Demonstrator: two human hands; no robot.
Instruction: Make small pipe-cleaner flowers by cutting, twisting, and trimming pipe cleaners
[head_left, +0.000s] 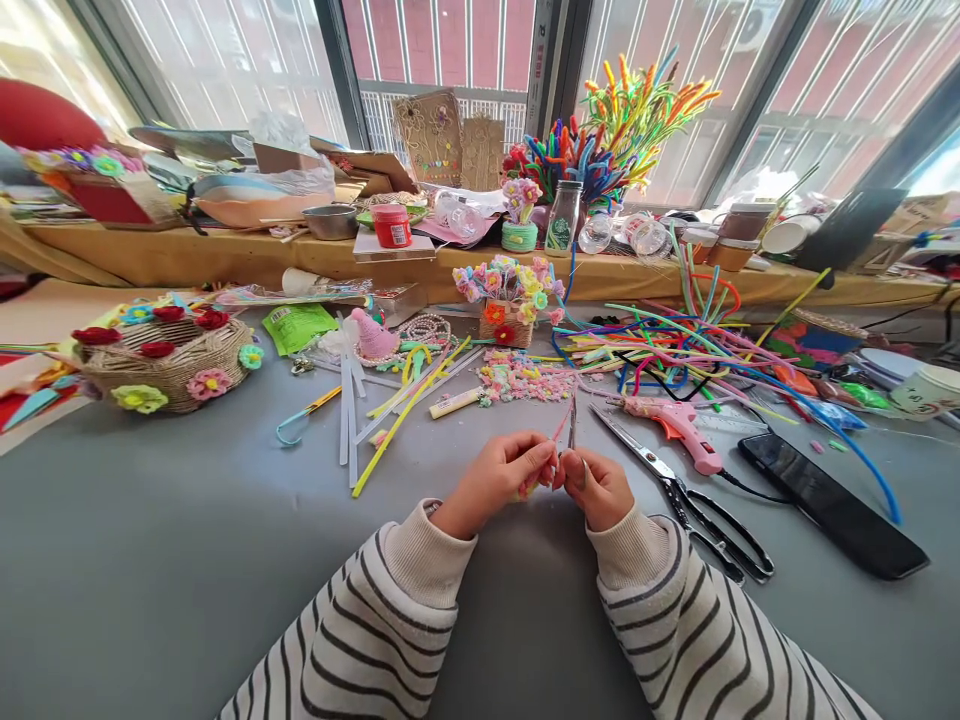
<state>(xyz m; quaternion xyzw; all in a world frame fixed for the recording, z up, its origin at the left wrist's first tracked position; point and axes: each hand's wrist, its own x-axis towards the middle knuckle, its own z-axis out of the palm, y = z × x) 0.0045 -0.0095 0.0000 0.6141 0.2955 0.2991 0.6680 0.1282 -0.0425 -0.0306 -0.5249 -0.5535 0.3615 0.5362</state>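
Note:
Both hands meet over the grey table, just in front of a heap of cut pink and pastel fuzzy bits. My left hand is closed, pinching a pink pipe cleaner whose end sticks up beyond the fingertips. My right hand is closed around small scissors, their narrow metal blades pointing away from me beside the pipe cleaner. Fingers hide the scissors' handles and the lower part of the pipe cleaner. To the right of my right hand lie large black-handled scissors.
A pink glue gun and a black phone lie at right. Behind them spreads a pile of pipe cleaners. Glue sticks and a woven basket are at left. A flower pot stands ahead, below a cluttered ledge.

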